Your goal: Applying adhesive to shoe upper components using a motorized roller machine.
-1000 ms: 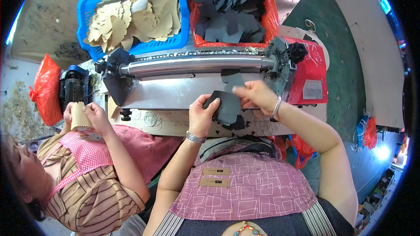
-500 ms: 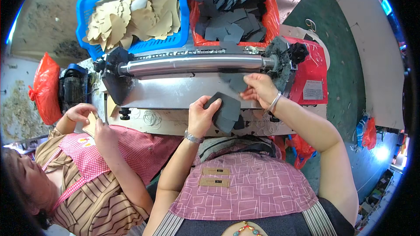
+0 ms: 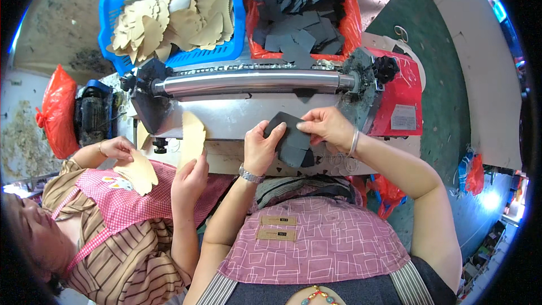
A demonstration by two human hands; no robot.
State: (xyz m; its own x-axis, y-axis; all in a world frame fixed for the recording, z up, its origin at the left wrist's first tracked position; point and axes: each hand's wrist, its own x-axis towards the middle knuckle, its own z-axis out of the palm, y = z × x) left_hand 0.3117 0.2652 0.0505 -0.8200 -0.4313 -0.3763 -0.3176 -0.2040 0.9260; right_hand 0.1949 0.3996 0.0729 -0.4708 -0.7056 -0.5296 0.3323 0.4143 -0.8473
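Observation:
My left hand [image 3: 259, 149] is closed on a fanned stack of dark grey cut pieces [image 3: 293, 151], thumb on top, in front of the machine. At the stack's upper right corner, my right hand [image 3: 332, 129] pinches the edge of a piece with thumb and fingertips. Just beyond my hands lies the long steel roller [image 3: 254, 83] of the machine. One dark grey piece [image 3: 305, 95] is partly under the roller, its pointed end showing on the near side. Another dark piece [image 3: 297, 54] shows behind the roller, by the red-lined container.
Behind the machine stand a blue basket [image 3: 240, 28] of cream pieces and a container lined with a red bag [image 3: 354, 22], full of dark pieces. At left, a co-worker [image 3: 135, 231] holds a cream scalloped piece [image 3: 193, 135] near the machine's plate. A black knob [image 3: 387, 69] juts out at right.
My right hand has come back from the roller to the stack, leaving a piece that has moved further under the roller. The co-worker's hands have parted, one reaching toward the plate.

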